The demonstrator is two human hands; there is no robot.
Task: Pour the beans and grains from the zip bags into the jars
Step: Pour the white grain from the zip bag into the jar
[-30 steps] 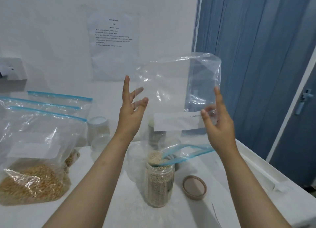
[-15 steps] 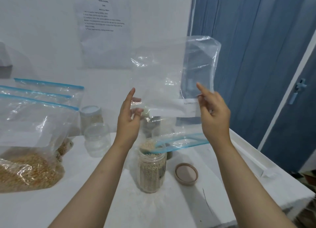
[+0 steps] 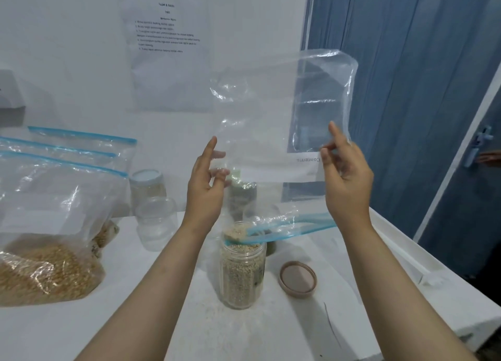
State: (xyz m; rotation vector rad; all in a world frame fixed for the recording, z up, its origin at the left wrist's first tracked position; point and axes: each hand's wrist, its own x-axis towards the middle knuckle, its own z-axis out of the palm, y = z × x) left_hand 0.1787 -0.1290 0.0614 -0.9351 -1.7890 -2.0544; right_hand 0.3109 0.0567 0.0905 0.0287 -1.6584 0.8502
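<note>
The empty zip bag point(image 3: 273, 122) hangs upside down, its blue zip mouth resting on the full jar point(image 3: 242, 265). The right hand point(image 3: 345, 176) pinches its edge; the left hand point(image 3: 207, 184) seems to pinch the opposite edge, loosely. Shake gently, keeping the mouth over the jar.

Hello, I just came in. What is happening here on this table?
A person is emptying a clear zip bag into a glass jar on the white table. Both hands hold the bag upside down, the left hand and the right hand pinching its sides, with its blue zip opening over the jar's mouth. The bag looks empty and the jar is filled to the brim. The jar's lid lies beside it. Other bags, one with grain, wait at the left.
</note>
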